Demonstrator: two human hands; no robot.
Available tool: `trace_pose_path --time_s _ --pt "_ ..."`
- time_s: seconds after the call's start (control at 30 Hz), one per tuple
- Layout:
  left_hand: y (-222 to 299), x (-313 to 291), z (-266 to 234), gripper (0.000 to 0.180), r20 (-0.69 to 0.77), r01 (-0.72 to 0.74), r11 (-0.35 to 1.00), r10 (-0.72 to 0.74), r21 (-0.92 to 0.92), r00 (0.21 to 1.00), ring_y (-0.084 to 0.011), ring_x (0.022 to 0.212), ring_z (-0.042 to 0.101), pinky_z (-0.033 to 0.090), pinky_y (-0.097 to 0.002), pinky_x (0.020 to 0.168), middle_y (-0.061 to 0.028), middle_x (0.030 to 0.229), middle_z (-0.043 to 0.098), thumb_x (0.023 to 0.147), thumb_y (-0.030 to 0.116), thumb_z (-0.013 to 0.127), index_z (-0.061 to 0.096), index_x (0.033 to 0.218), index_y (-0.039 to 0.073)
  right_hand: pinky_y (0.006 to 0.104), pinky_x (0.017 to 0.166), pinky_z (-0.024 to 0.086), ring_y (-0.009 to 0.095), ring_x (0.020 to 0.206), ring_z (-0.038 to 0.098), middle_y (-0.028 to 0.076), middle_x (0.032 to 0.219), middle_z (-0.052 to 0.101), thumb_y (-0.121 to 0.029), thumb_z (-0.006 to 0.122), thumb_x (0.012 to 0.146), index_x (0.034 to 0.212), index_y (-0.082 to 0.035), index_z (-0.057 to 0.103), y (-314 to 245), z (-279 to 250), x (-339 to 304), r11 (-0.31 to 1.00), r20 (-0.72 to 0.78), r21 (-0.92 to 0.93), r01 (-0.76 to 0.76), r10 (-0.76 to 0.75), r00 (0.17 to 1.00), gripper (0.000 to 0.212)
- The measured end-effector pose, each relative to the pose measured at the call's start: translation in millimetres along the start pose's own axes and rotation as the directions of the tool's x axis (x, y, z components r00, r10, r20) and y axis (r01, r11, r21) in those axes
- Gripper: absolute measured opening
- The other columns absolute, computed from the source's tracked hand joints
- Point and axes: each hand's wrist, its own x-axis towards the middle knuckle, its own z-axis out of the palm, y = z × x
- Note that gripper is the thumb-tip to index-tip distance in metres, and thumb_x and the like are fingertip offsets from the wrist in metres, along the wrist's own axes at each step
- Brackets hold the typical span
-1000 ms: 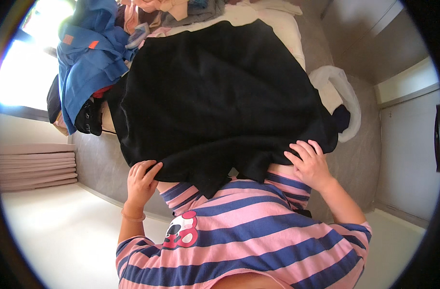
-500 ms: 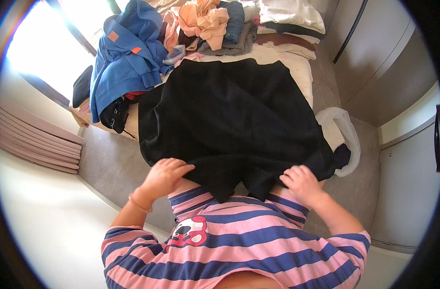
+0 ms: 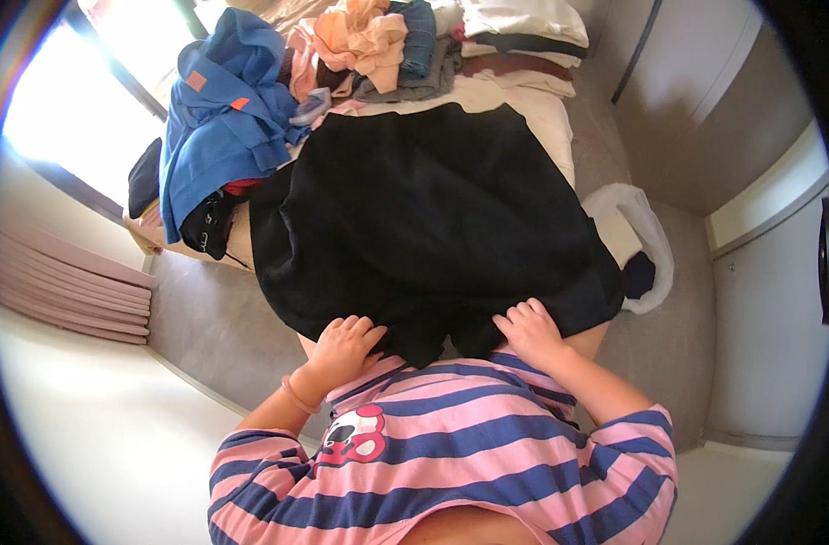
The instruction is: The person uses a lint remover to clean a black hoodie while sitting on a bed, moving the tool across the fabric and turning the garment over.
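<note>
A large black garment (image 3: 424,218) of thick cloth lies spread over the edge of the bed, its near part hanging across my lap; its exact kind does not show. At its near edge, left of the middle, my left hand (image 3: 344,350) has its fingers curled over the cloth. My right hand (image 3: 531,333) grips the same edge on the right side, with the thumb out of sight. Between the two hands, the edge has a small notch with a dark flap on either side.
Beyond the garment, the bed (image 3: 560,136) bears a blue sweatshirt (image 3: 224,118), crumpled peach cloth (image 3: 355,41), folded jeans (image 3: 419,41) and a stack of folded clothes (image 3: 523,32). A white plastic bag (image 3: 655,259) with dark cloth rests at the right. Grey cabinets (image 3: 705,100) line the right side.
Both hands have moved inward along the near edge, closer together, and their fingers have closed on the cloth. The view has shifted slightly.
</note>
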Motion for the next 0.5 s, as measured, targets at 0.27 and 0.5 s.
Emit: trace_pose_path --time_s 0.27,0.5 --pt "-5.7 16.5 15.6 0.026 0.033 0.020 0.995 -0.016 -0.098 0.999 -0.0294 0.085 0.063 0.050 -0.0401 0.077 -0.0091 0.088 0.063 0.087 0.027 0.070 0.070 0.106 0.010 0.0419 0.090 0.045 0.031 0.100 0.058 0.009 0.093 0.062 -0.006 0.066 0.069 0.082 -0.008 0.060 -3.9 -26.6 24.0 0.912 -0.036 0.409 0.039 -0.027 0.999 0.014" --pt "-50.5 39.1 -23.6 0.030 0.197 0.306 0.141 -0.508 -0.942 0.839 -0.0091 0.087 0.054 0.045 -0.0242 0.085 0.0030 0.090 0.062 0.103 0.026 0.059 0.067 0.103 -0.003 0.0248 0.081 0.046 0.007 0.086 0.058 -0.003 0.090 0.065 -0.015 0.066 0.096 0.098 -0.003 0.066 58.7 -68.5 59.3 -0.202 0.445 0.888 -0.414 0.604 0.661 0.013"
